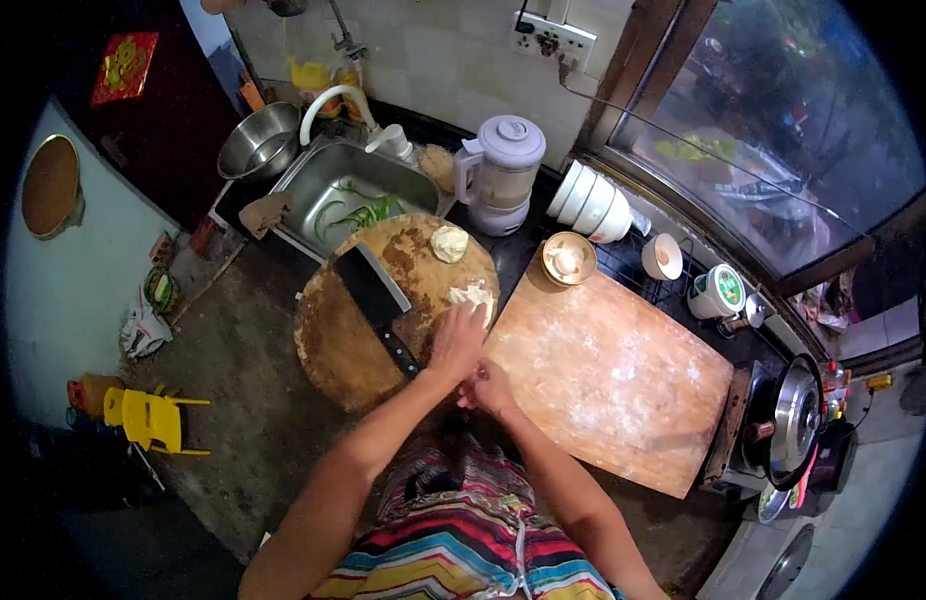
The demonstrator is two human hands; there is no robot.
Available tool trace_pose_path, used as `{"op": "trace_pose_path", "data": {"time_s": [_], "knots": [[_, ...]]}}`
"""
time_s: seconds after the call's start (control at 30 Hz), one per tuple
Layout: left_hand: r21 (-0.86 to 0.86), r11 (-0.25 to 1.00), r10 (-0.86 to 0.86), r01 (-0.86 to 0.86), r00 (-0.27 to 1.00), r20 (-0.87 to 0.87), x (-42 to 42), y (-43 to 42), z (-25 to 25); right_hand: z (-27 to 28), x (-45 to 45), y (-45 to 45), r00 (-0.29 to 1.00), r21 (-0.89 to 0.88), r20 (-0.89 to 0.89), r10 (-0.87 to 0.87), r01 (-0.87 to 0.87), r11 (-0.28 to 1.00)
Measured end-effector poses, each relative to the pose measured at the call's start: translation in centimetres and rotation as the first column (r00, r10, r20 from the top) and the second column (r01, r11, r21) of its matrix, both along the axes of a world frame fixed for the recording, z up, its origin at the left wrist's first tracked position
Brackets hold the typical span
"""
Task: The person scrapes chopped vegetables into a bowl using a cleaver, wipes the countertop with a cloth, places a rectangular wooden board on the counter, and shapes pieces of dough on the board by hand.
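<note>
My left hand (457, 344) reaches over the right edge of a round wooden chopping board (333, 350). Its fingers are stretched out and touch a pale, uneven piece of dough (472, 294). Just below it, my right hand (489, 387) is closed beside the board's edge, its fingers curled; whatever they hold, if anything, is hidden. A rounder lump of dough (449, 243) rests farther back on the board. To the left lies a cleaver (368, 290) with a dark blade and a black riveted handle pointing towards me.
A floured wooden board (603, 370) lies at right, with a small bowl (568, 259) at its far corner. Behind are a sink (408, 175) with green vegetables, a blender (501, 175) and stacked white bowls (590, 203). A lidded pot (795, 415) stands far right.
</note>
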State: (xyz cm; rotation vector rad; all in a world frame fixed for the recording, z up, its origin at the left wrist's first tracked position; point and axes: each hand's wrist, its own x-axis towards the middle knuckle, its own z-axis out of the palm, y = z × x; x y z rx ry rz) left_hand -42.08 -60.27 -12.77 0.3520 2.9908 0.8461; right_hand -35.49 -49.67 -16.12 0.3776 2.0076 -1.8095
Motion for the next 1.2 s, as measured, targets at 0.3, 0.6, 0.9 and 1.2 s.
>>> {"op": "trace_pose_path", "data": {"time_s": [0.3,0.6,0.9,1.2], "knots": [[0.076,0.938,0.34,-0.339,0.94,-0.001,4.0,0.7,2.1,5.6,-11.8,1.3,0.684,0.617,-0.606,0.406,0.082,0.782],[0.016,0.957,0.285,-0.29,0.948,0.139,4.0,-0.4,-0.6,3.6,-14.7,-1.6,0.534,0.834,-0.41,0.74,-0.11,0.541],[0.094,0.945,0.312,-0.313,0.95,0.031,4.1,-0.1,-1.9,3.8,-15.0,-1.3,0.418,0.9,-0.137,0.898,-0.326,0.29],[0.118,0.939,0.316,-0.322,0.947,0.066,4.0,-0.3,-1.9,-0.6,-10.3,11.7,0.996,-0.446,-0.036,-0.082,0.058,0.893]]}}
